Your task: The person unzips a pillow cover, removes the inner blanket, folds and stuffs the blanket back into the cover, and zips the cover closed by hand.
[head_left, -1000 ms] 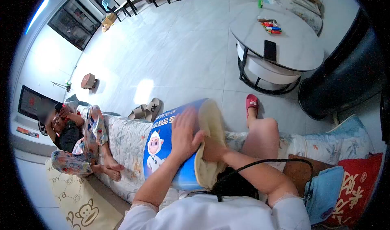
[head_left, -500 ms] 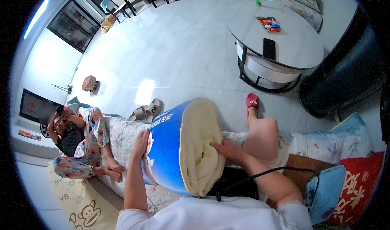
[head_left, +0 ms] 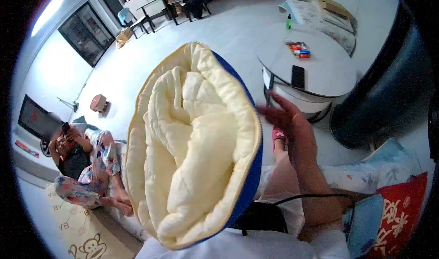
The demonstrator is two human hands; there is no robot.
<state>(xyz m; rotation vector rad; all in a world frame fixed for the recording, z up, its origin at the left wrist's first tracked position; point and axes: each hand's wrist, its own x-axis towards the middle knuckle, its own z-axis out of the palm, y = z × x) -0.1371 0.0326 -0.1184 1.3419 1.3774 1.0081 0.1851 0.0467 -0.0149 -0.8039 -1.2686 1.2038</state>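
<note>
In the head view, the big padded bag (head_left: 201, 153) is what has changed most. Half a second ago it lies lower down, its blue side turned up and its cream inside facing the right of the frame. Now it is higher and fills the middle of the frame, and the cream inside faces the camera. Only a thin strip of the blue cover (head_left: 249, 186) shows, along its right edge. This means the soft, puffy folds inside are easy to see, but the printed side is hidden. The right hand (head_left: 288, 115) has come off the folds. It is open, with its fingers pointing at the bag's right edge; they are blurry, so I cannot tell if they touch it. The left hand is not in sight, so I cannot tell what its grip is like. A round table (head_left: 329, 71) is at the upper right, with a black phone (head_left: 298, 77) and some small bright things (head_left: 299, 50) on it. A red slipper (head_left: 278, 135) shows below the table. Another person (head_left: 77, 156) sits at the left, and a red cushion (head_left: 395, 222) is at the lower right.
</note>
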